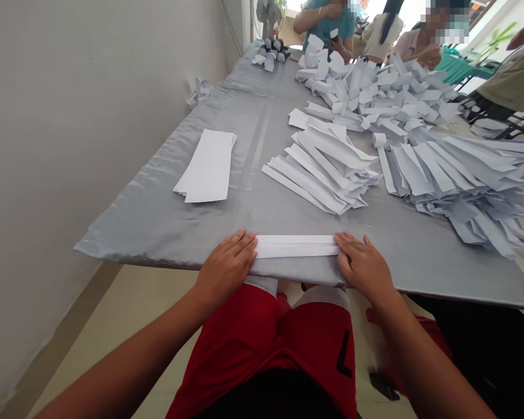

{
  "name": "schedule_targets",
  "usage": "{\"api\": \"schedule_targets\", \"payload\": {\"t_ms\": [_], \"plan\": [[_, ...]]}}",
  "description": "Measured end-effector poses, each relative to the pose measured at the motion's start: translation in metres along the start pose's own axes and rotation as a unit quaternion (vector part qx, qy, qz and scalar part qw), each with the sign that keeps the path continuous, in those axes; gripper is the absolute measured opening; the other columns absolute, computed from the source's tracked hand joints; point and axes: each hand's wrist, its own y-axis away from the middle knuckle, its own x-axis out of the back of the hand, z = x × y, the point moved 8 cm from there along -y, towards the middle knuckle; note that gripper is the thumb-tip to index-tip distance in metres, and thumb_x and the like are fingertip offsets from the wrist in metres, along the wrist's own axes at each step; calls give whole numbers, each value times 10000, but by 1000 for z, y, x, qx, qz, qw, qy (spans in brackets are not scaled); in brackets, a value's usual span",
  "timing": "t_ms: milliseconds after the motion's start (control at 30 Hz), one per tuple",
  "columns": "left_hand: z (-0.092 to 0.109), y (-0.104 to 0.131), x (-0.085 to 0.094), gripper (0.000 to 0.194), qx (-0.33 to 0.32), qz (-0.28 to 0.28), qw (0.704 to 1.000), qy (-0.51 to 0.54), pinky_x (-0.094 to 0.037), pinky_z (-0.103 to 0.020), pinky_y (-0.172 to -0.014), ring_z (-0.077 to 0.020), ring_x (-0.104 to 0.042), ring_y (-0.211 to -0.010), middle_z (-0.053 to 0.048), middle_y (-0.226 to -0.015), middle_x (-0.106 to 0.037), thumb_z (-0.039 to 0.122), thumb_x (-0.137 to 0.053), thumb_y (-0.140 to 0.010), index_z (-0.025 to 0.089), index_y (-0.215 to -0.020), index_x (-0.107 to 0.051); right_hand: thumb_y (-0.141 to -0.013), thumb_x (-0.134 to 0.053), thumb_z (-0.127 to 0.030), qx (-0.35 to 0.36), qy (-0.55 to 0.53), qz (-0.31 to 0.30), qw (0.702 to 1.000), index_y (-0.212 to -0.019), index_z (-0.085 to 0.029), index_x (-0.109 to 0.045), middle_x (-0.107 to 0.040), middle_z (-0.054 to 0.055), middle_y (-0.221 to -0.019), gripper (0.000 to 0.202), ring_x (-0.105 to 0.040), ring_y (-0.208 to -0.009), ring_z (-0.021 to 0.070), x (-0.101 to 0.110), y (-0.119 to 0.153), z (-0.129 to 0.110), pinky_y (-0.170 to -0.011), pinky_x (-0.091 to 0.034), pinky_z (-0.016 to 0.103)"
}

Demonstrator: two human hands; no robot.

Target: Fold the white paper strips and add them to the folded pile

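A long white paper strip [296, 246] with lengthwise folds lies flat near the table's front edge. My left hand [229, 262] rests on its left end, fingers stretched out flat. On the right end lies my right hand [363, 263], its fingers extended over the paper and its thumb apart. Both hands cover the strip's ends. Beyond my left hand is a small stack of flat white paper [209, 166]. A pile of folded white strips [325, 166] sits ahead of my right hand.
The grey cloth-covered table [157, 215] meets a wall [91, 105] at the left. More folded papers [463, 180] spread at the right, with a large heap of paper [367, 87] behind. Several people are at the far side, and part of a person shows at the right edge.
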Motion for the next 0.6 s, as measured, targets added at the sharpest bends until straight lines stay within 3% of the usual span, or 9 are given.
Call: {"api": "schedule_targets", "payload": {"t_ms": [67, 133, 233, 333, 433, 600], "plan": [[-1, 0, -2, 375, 3, 2, 1000, 6, -526, -456, -1054, -275, -604, -1293, -99, -1327, -686, 247, -406, -1028, 185, -1307, -648, -917, -453, -183, 17, 5, 51, 999, -1314, -167, -658, -677, 122, -1326, 447, -624, -1268, 283, 8, -7, -19, -1112, -453, 527], [-2, 0, -3, 377, 5, 2, 1000, 10, -523, -453, -1061, -272, -598, -1300, -96, -1328, -686, 248, -409, -1026, 189, -1315, -644, -937, -469, -217, 68, -12, 61, 996, -1336, -140, -638, -648, 131, -1367, 439, -588, -1312, 271, 8, -18, -51, -1134, -439, 478], [-2, 0, -2, 371, 5, 1, 1000, 10, -528, -459, -1057, -275, -604, -1293, -94, -1319, -691, 260, -410, -1030, 192, -1302, -653, -980, -438, -251, 140, -54, 8, 989, -1377, -142, -606, -610, 107, -1415, 444, -557, -1346, 244, -7, -35, -100, -1154, -425, 448], [-2, 0, -2, 370, 6, -4, 1000, 5, -539, -468, -1042, -281, -611, -1285, -100, -1318, -690, 264, -401, -1035, 178, -1278, -666, -1009, -409, -273, 155, -73, -47, 984, -1381, -142, -603, -605, 105, -1418, 440, -558, -1346, 247, -22, -44, -119, -1154, -424, 478], [-1, 0, -2, 374, 10, -4, 1000, 7, -536, -474, -1045, -280, -600, -1298, -101, -1332, -681, 257, -398, -1034, 183, -1293, -657, -1024, -374, -260, 117, -68, -60, 989, -1369, -147, -616, -629, 118, -1388, 437, -581, -1321, 255, -26, -37, -98, -1133, -442, 515], [2, 0, 0, 358, 3, 9, 1000, -5, -520, -449, -1057, -268, -602, -1295, -98, -1325, -688, 246, -407, -1030, 178, -1270, -663, -1034, -332, -262, 46, -20, -66, 997, -1356, -176, -627, -643, 119, -1373, 445, -597, -1303, 266, -18, -8, -25, -1103, -460, 547]]}}
